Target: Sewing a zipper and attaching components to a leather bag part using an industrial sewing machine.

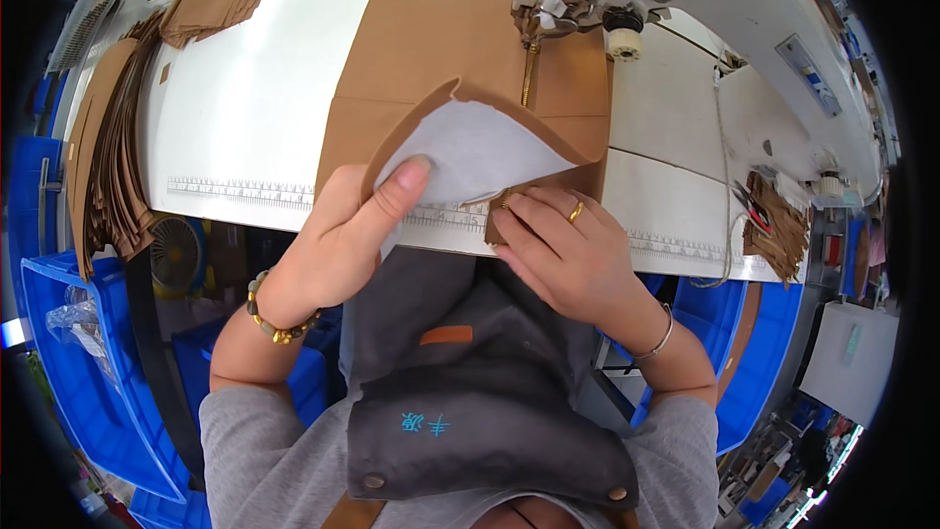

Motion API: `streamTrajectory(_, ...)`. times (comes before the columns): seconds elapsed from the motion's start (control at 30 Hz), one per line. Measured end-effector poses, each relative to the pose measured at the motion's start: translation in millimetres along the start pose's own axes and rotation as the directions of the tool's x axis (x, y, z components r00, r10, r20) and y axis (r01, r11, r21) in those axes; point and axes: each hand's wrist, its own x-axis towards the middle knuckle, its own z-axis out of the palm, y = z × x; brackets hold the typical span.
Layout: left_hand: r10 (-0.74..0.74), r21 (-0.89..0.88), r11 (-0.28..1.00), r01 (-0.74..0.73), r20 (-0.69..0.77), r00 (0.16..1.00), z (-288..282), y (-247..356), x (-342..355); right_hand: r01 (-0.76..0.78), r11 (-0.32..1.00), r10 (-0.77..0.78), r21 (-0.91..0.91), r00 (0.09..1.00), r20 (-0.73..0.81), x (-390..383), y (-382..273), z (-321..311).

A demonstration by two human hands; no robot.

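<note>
A large brown leather-like panel (421, 49) lies under the sewing machine's needle area, its near part folded up to bare a pale lining (470, 152). A gold-toothed zipper (530, 78) runs along it toward the machine's presser foot. My left hand (352, 220) is closed on the lifted left edge, thumb over the lining and fingers behind. Close to the table's front edge, my right hand (560, 240) grips the panel's near strip beside the zipper's lower end. Its fingers are bent, with the tips partly hidden.
The sewing machine (725, 0) rises at the right. Stacks of brown pieces (117, 152) stand at the far left. Red-handled snips (752, 211) rest by brown scraps (778, 235). A printed ruler (235, 191) follows the table's front edge. Blue bins (93, 372) sit below.
</note>
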Motion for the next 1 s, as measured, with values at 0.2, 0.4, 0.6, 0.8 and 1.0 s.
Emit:
streamTrajectory(0.2,-0.040,0.001,0.999,0.040,0.021,0.999,0.8,-1.9,0.2,0.029,0.999,-0.031,-0.030,0.998,-0.048,-2.7,3.0,1.2)
streamTrajectory(0.4,-0.066,0.013,0.998,0.066,0.067,0.996,-2.6,-2.3,1.4,0.013,1.000,-0.011,0.022,0.996,-0.083,-6.2,5.4,1.5)
streamTrajectory(0.6,-0.063,0.006,0.998,0.062,0.060,0.996,-1.0,-1.5,1.8,0.012,1.000,-0.011,0.008,0.993,-0.120,-8.2,6.7,1.8)
streamTrajectory(0.8,-0.049,0.029,0.998,0.048,0.056,0.997,-0.9,-1.9,1.5,0.032,0.999,-0.033,-0.011,0.992,-0.119,-7.0,6.1,2.0)
streamTrajectory(1.0,-0.061,0.072,0.996,0.054,0.092,0.994,-1.8,1.5,2.5,0.045,0.998,-0.049,-0.048,0.994,-0.094,-7.3,2.6,1.5)
